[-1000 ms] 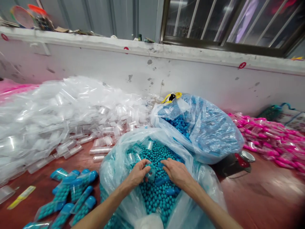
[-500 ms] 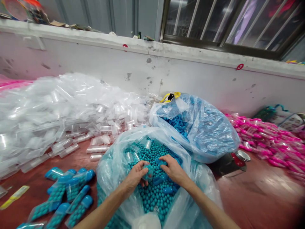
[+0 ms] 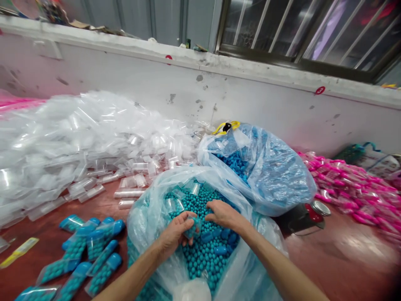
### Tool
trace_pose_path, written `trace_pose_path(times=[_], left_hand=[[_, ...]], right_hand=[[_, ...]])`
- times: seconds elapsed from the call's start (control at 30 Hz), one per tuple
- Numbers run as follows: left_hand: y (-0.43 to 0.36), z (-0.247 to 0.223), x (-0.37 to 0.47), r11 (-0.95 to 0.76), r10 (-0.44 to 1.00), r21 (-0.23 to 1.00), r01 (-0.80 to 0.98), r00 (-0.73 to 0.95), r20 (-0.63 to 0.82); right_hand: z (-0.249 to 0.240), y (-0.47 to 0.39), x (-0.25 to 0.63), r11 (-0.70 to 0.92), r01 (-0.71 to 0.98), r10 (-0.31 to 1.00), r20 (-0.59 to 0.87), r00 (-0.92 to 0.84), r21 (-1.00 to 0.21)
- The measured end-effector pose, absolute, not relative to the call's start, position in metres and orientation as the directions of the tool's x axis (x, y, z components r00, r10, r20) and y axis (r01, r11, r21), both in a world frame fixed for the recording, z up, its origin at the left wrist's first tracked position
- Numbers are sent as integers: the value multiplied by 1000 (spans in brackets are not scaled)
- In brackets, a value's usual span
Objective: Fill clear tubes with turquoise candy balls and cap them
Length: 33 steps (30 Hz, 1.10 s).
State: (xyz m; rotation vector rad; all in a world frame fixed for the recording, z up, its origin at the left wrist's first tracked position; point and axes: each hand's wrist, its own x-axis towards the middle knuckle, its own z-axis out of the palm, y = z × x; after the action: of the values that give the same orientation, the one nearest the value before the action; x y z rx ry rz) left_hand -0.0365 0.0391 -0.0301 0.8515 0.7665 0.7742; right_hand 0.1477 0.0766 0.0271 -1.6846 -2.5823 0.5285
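Observation:
My left hand (image 3: pixel 179 230) is closed round a small clear plastic container (image 3: pixel 193 228) with teal balls inside. Just to its right, my right hand (image 3: pixel 223 214) hovers over the loose balls with bent fingers drawn together; whatever they pinch is hidden behind them. Both hands are above an open translucent bag (image 3: pixel 150 209) full of teal balls (image 3: pixel 203 257). Several blue caps (image 3: pixel 221 250) lie on the balls, and empty clear tubes (image 3: pixel 194 189) rest near the bag's far side.
Filled blue-capped containers (image 3: pixel 105 274) and a yellow strip (image 3: pixel 20 252) lie at left on the red table (image 3: pixel 347 259). Behind are a heap of clear tubes (image 3: pixel 94 133), a bag of blue parts (image 3: pixel 275 167), a lidded dark can (image 3: pixel 305 217) and pink-capped packs (image 3: pixel 354 184).
My right hand has shifted slightly left and its fingers have curled in; the blue piece seen at its fingertips is now out of sight. My left hand keeps its container nearly in place.

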Motion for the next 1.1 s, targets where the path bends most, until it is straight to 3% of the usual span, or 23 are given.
trace_pose_path(times=[0.33, 0.53, 0.73, 0.97, 1.03, 1.1], left_hand=[[39, -28, -55, 446, 869, 825, -348, 388, -306], [40, -32, -58, 448, 864, 827, -339, 401, -304], [37, -33, -55, 426, 872, 859, -285, 383, -305], [35, -33, -51, 419, 860, 878, -232, 413, -302], [35, -34, -51, 420, 858, 876, -238, 420, -296], [35, -35, -51, 415, 858, 880, -231, 420, -295]], right_hand=[[23, 80, 163, 235, 933, 958, -96, -269, -272], [22, 75, 154, 412, 869, 895, -54, -442, -272], [10, 64, 143, 651, 754, 747, -101, -657, -85], [-19, 61, 138, 634, 770, 772, -111, -625, 74], [-19, 60, 140, 598, 799, 801, -55, -596, 60], [-15, 59, 140, 528, 848, 849, 17, -528, -49]])
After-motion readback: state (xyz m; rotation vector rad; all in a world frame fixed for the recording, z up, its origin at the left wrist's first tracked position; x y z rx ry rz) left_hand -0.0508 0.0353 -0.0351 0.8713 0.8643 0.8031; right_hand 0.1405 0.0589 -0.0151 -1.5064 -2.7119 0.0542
